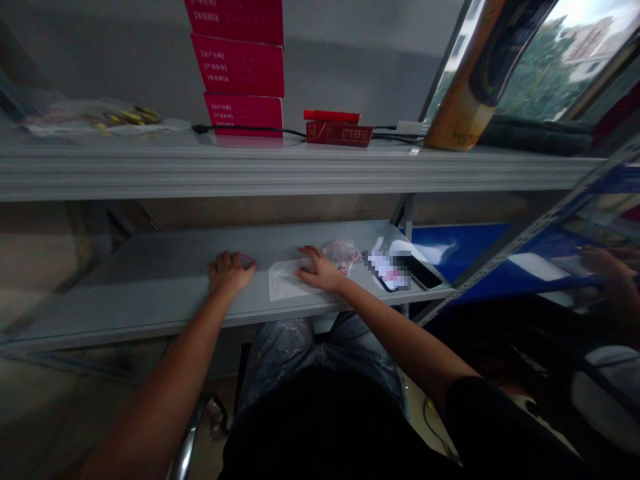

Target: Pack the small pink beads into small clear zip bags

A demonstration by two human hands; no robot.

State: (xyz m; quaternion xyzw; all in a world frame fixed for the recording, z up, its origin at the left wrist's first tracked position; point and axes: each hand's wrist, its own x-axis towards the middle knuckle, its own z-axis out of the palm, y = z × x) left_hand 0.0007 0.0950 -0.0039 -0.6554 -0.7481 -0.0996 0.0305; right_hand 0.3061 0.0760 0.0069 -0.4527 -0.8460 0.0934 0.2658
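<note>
My left hand (229, 272) rests on the grey lower shelf (165, 267), fingers apart and thumb stretched to the right. Beside that thumb lies a thin red strand (247, 258), too small to make out fully; whether the hand touches it I cannot tell. Over the right part of a flat, whitish, see-through plastic bag (285, 283) is my right hand (319, 270), open with its fingers spread. Just beyond it sits a crumpled clear bag (343, 251) with small red and white pieces inside, partly hidden by the hand.
Right of the bags lie a phone with a lit, blurred-out screen (387, 270) and a dark phone (425, 272). The upper shelf (250, 170) holds stacked pink boxes (243, 70), a dark red box (339, 133) and cables. Another person's hand (617, 273) shows at far right.
</note>
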